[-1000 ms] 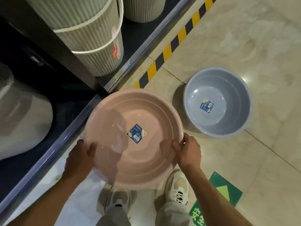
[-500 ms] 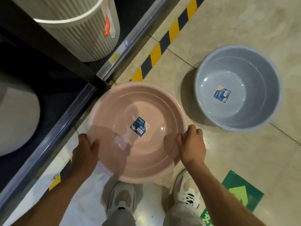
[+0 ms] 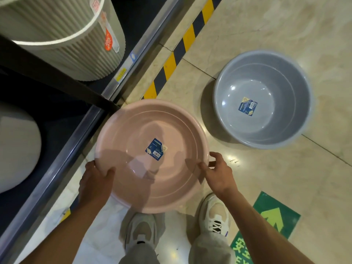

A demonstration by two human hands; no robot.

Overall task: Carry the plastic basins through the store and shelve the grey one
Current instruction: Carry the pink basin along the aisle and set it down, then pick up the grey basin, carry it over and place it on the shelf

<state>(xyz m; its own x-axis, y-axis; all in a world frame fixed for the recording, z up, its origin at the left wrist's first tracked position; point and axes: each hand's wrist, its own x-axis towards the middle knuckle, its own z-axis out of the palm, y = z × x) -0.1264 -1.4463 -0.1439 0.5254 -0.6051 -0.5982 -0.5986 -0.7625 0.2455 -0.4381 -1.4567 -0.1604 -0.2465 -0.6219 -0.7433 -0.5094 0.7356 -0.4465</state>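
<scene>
I hold a round pink basin (image 3: 133, 141) in front of me, with a blue label stuck inside it. My left hand (image 3: 95, 184) grips its near left rim, thumb over the edge. My right hand (image 3: 218, 173) grips the near right rim the same way. The grey basin (image 3: 285, 92) sits upright on the tiled floor to the right, apart from the pink one and from both hands. It has a blue label on its bottom.
A dark shelf unit with a metal front edge (image 3: 122, 73) runs along the left. A ribbed pale bin (image 3: 62, 44) stands on it, and a rounded white object (image 3: 17, 149) lies lower down. Yellow-black tape (image 3: 171, 63) and a green arrow sticker (image 3: 274, 216) mark the floor.
The view has shifted closer to the floor and shelf. The pink basin stays in both hands, while the grey basin appears larger and nearer at the right.
</scene>
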